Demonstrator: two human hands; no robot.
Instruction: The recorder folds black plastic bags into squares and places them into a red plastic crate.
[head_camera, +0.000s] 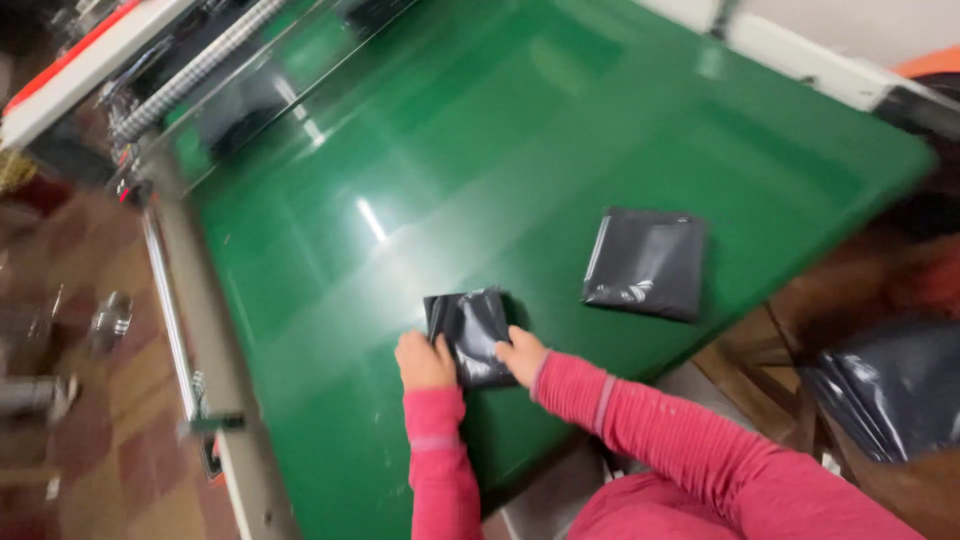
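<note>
Both hands on small black poly parcel (470, 335) near the green bench's (560, 150) near edge: left hand (425, 362) and right hand (522, 355) closed on its lower corners. Best kept flat and square, grip even. Second parcel (645, 265) lies apart toward right edge. Fingertips hidden under film; frame blurred, left-side clutter unreadable.

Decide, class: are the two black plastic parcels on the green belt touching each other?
Apart. The head view shows bare green belt between the small parcel and the larger parcel.
</note>
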